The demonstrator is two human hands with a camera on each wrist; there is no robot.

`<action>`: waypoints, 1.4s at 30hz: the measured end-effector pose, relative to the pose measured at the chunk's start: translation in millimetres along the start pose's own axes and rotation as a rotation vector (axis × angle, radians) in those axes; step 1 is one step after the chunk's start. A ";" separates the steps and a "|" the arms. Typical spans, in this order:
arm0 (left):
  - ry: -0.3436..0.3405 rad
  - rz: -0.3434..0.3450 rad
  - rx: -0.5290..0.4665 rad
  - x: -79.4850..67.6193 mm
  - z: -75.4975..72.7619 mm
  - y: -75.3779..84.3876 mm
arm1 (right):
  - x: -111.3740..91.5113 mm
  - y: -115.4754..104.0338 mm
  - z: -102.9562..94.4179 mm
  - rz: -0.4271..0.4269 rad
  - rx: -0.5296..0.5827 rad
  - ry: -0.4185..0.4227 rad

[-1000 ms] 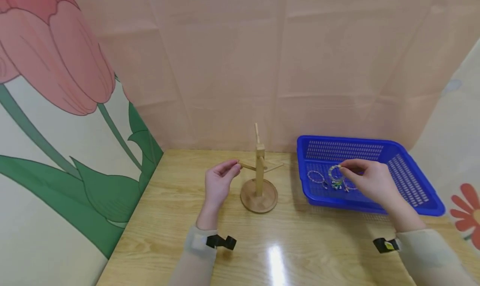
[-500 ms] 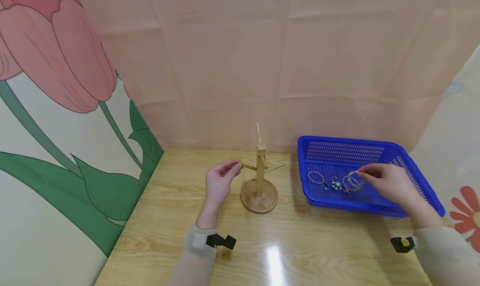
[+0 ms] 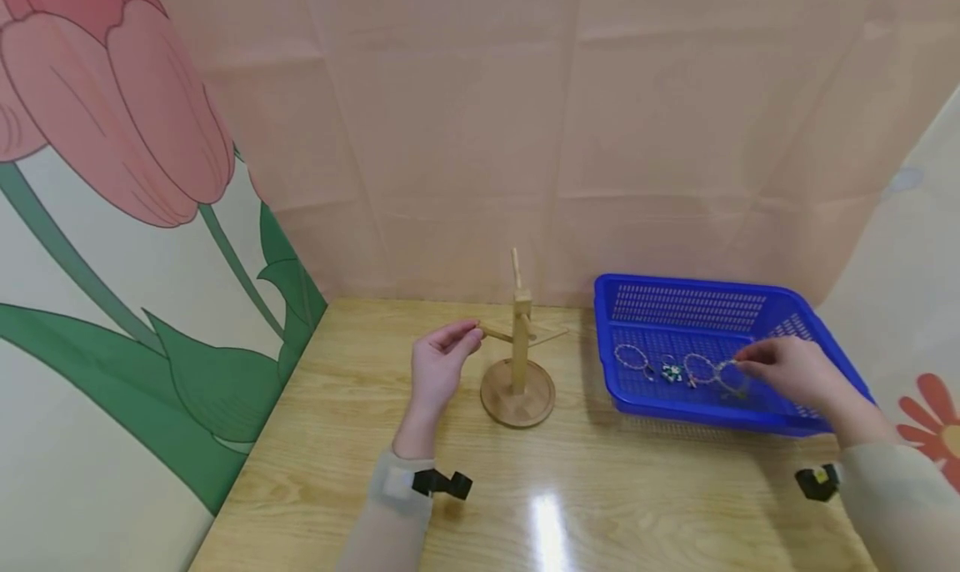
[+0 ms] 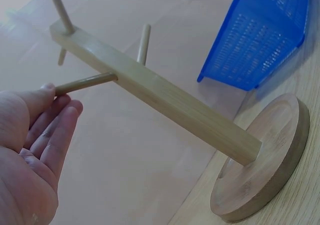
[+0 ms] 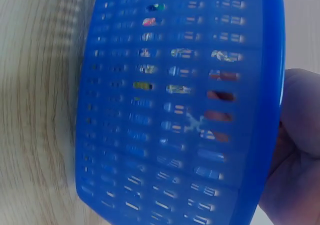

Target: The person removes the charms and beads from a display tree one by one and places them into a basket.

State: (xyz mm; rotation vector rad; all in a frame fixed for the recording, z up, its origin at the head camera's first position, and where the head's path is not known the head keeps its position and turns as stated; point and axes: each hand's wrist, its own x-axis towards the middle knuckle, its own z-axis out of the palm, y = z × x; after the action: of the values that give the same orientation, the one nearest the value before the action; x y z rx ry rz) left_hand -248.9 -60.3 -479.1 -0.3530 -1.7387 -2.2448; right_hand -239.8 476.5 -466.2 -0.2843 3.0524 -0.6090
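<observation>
A small wooden rack (image 3: pixel 520 351) stands on a round base, with thin pegs sticking out from its post. My left hand (image 3: pixel 438 363) pinches the end of one peg (image 4: pixel 85 83) between thumb and fingers, and no bracelet hangs there. Over at the blue plastic basket (image 3: pixel 611 386), my right hand (image 3: pixel 798 376) pinches a beaded bracelet (image 3: pixel 719 378) low inside it. Beside that lie another bracelet (image 3: pixel 687 366), a piece with green and white charms (image 3: pixel 671 373) and a bracelet at the left (image 3: pixel 618 351). In the right wrist view the basket's slotted wall hides my fingertips.
The rack and basket share a light wooden table (image 3: pixel 480 505), with a gap between them. A pink cloth (image 3: pixel 450 138) hangs behind the table. Printed flower sheets cover the left and right sides.
My right hand has moved right and slightly down inside the basket, taking the pinched bracelet away from the green charms. The left hand stays on the peg.
</observation>
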 end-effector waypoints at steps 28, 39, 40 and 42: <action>-0.008 0.007 0.026 -1.5 -2.8 -3.3 | 5.6 35.7 9.0 -0.003 -0.048 -0.082; -0.006 0.009 0.018 -0.5 -2.4 -5.1 | 7.3 40.6 12.1 0.034 -0.055 -0.096; -0.005 0.007 0.013 -0.3 -2.2 -5.0 | 7.0 40.7 11.7 0.042 -0.052 -0.097; -0.005 0.004 0.010 0.2 -2.0 -4.9 | 6.5 41.1 11.3 0.061 -0.047 -0.098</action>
State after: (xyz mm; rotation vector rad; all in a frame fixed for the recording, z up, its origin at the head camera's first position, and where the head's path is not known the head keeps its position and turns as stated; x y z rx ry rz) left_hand -250.9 -61.1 -484.0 -0.3593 -1.7499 -2.2337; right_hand -252.8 508.3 -492.2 -0.2139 2.9721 -0.5053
